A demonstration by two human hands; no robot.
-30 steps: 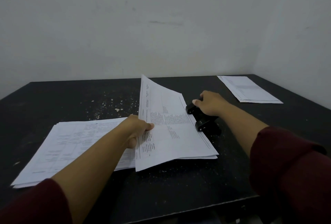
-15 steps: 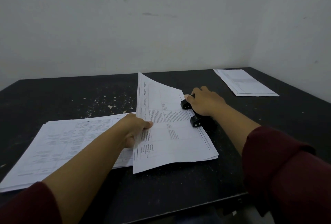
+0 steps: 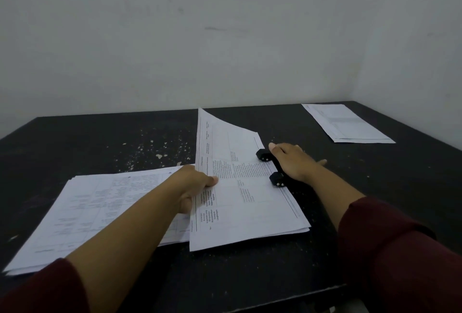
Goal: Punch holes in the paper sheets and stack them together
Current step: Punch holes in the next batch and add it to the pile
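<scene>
A thin bundle of printed paper sheets (image 3: 250, 202) lies in the middle of the black table, its right edge slid into a black hole punch (image 3: 271, 166). My left hand (image 3: 197, 185) pinches the bundle's left edge, which curls upward at the far corner. My right hand (image 3: 292, 161) lies flat on top of the hole punch, palm down, covering its lever. Only the punch's two front ends show beside the paper.
A larger stack of printed sheets (image 3: 82, 215) lies at the left, partly under the held bundle. Another small paper stack (image 3: 347, 123) sits at the far right corner. White paper specks dot the black table (image 3: 250, 280) behind the sheets. Walls close off the back and right.
My right hand has flattened down onto the hole punch, which sits lower than a second ago. My left hand keeps its pinch on the sheets. The camera has shifted slightly.
</scene>
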